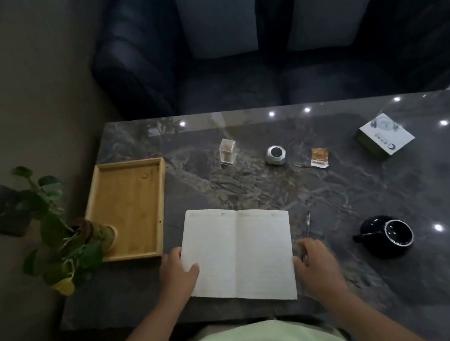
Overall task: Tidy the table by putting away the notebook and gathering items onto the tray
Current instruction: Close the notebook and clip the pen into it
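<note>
An open notebook (238,253) with white lined pages lies flat near the front edge of the dark marble table (348,189). My left hand (175,272) holds its left edge, with the thumb on the page. At the right edge my right hand (316,262) has its fingers curled over the lower end of a pen (308,221). I cannot tell whether that hand holds anything. A wooden tray (128,199) sits at the left. A potted plant (65,241) stands on the tray's near left corner.
Across the far half of the table stand a clear toothpick holder (228,152), a small silver round object (275,154), an orange sachet (320,157) and a white box (385,135). A black mug (387,235) sits at the right. Behind the table is a dark sofa (236,84).
</note>
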Demonstrator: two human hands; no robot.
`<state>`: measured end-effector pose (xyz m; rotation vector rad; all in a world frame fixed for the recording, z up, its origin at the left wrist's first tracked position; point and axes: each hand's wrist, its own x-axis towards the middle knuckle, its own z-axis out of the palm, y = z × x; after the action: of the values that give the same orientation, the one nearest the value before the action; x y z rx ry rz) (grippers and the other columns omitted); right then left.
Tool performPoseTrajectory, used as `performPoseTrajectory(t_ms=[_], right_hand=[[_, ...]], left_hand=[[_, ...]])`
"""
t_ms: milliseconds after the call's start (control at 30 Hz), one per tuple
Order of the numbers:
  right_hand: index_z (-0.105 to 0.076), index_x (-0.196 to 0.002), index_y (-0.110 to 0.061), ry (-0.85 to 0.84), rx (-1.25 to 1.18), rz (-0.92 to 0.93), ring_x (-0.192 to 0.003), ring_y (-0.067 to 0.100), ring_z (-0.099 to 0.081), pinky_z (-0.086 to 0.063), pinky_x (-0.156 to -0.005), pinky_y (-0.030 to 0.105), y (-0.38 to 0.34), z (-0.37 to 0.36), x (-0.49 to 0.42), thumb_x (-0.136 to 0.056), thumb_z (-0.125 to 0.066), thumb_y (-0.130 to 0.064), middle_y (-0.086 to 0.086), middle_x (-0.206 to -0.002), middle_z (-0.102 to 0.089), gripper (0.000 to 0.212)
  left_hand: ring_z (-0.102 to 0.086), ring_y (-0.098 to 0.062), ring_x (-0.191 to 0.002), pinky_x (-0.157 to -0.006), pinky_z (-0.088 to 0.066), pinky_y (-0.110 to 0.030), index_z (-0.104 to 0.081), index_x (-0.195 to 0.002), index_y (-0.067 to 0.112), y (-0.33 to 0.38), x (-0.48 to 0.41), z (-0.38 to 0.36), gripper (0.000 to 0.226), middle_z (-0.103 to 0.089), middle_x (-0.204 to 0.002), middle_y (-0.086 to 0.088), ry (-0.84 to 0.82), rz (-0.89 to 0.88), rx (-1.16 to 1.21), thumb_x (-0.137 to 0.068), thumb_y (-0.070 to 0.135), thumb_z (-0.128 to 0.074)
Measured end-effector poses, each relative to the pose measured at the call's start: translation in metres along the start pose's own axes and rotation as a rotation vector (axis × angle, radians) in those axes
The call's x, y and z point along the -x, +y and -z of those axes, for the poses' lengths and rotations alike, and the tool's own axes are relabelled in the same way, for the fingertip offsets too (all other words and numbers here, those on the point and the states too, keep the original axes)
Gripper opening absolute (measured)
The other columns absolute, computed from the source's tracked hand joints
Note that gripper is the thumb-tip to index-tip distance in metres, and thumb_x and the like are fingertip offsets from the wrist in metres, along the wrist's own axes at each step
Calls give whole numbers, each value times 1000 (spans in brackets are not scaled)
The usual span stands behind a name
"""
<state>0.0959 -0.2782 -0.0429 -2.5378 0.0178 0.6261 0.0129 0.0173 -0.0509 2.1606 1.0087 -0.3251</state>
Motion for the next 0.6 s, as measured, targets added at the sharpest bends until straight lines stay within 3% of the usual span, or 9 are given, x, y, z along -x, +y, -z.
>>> performPoseTrajectory(t_ms=[133, 200, 300, 433, 600], right_hand=[[-43, -87, -37, -37, -97, -53, -68, 4, -43, -28, -53, 20, -14, -13, 8, -87, -59, -19, -4, -90, -49, 24], [-54, -100, -27, -40, -139, -117, -75, 12, -51, -31, -53, 21, -18, -16, 8, -87, -60, -18, 4, -97, -57, 17], [-54, -105, -19, -40, -178, -188, -81, 16, -54, -33, -53, 21, -23, -17, 5, -87, -61, -19, 6, -102, -58, 19], [-53, -110, -18, -82, -195, -276, -83, 16, -59, -41, -57, 26, -25, -15, 1, -89, -61, -23, 3, -100, -60, 23], [-58, -105, -10, -91, -319, -374, -84, 23, -67, -56, -71, 39, -27, -15, -6, -91, -61, -21, 8, -94, -68, 18]], left_hand=[[-56, -27, -112, -96, -52, -46, -52, -130, 11, -6, 1, -3, 48, -52, -128, -11, -11, 26, 16, -86, 16, -72], [-57, -27, -109, -94, -53, -46, -52, -128, 12, -6, -2, -2, 48, -51, -127, -11, -22, 49, 40, -85, 16, -73], [-58, -27, -101, -87, -53, -43, -51, -130, 8, -5, -13, 2, 52, -53, -123, -15, -54, 80, 97, -84, 18, -75], [-55, -21, -96, -78, -47, -36, -46, -135, 10, -6, -23, 6, 57, -57, -118, -8, -117, 98, 134, -87, 21, -73], [-59, -22, -97, -79, -48, -39, -54, -123, 10, -7, -29, 10, 38, -61, -112, -4, -193, 149, 254, -90, 22, -70]])
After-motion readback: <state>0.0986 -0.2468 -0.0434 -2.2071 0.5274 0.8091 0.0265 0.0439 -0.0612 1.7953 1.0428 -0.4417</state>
